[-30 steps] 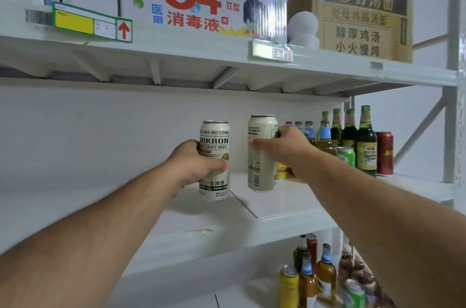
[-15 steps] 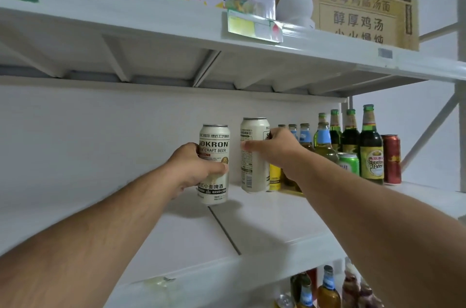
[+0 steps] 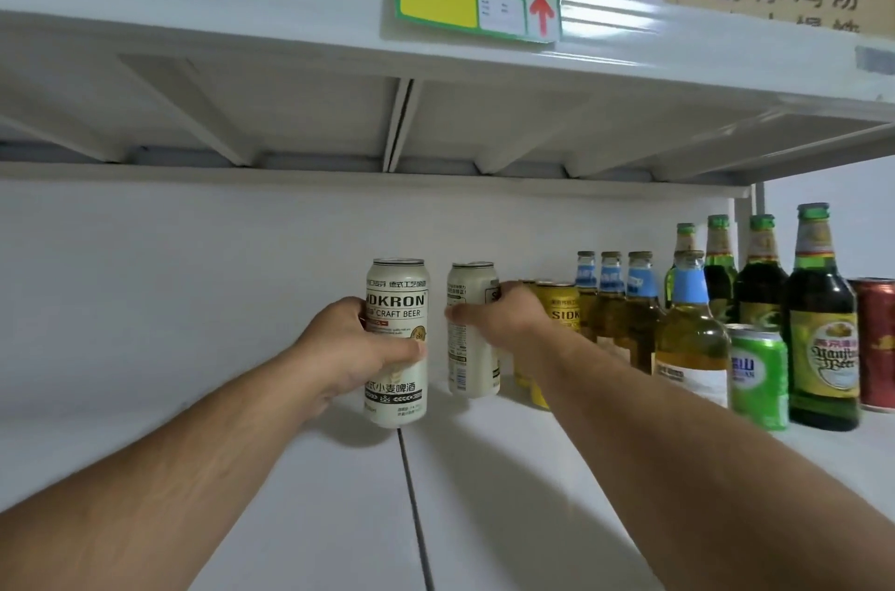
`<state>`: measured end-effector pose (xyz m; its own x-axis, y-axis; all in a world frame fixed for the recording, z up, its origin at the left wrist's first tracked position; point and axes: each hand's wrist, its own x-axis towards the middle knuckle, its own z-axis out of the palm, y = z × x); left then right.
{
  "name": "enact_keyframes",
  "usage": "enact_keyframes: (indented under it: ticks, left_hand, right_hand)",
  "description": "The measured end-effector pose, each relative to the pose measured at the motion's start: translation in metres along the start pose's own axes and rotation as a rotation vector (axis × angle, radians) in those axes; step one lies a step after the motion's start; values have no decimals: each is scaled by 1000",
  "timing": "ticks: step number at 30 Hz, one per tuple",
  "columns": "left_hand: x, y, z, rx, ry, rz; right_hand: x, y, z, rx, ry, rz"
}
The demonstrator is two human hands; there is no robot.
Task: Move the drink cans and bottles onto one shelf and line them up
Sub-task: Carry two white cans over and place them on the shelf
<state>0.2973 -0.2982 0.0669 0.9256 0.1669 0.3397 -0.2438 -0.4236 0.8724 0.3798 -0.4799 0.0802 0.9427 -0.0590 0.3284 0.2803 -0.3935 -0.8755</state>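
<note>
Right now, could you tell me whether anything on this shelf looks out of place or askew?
Nothing is spilled or damaged. The only oddity: the green can and one blue-necked bottle stand forward of the back row. Each hand, left hand and right hand, holds an upright white can.

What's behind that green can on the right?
Behind the green can stand tall green beer bottles in a row, a red can beside them. Their lower parts are hidden, so anything farther back cannot be seen.
</note>
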Motion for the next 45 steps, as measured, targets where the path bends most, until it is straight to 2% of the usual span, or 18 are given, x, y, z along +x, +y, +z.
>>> enact_keyframes:
  ticks: [7,19,24,27,33,38,45]
  left_hand:
    - [5,-10,7,-17,56,-41]
    - [6,-15,15,-33,67,-66]
    - [6,-2,23,-31,84,-56]
    - [9,5,36,-31,86,-44]
    - [21,14,70,-7,82,-55]
    - [30,10,99,0,90,-95]
    - [33,6,122,33,83,-75]
  right_hand:
    - [33,20,17,-22,-43,47]
    - [40,28,21,-55,-147,-8]
    - [7,20,-6,-211,-243,-87]
    - [-21,22,-26,-238,-296,-202]
    - [-44,50,-47,-374,-381,-307]
    - [-46,72,-58,-385,-316,-305]
    - [-41,81,-59,-441,-329,-257]
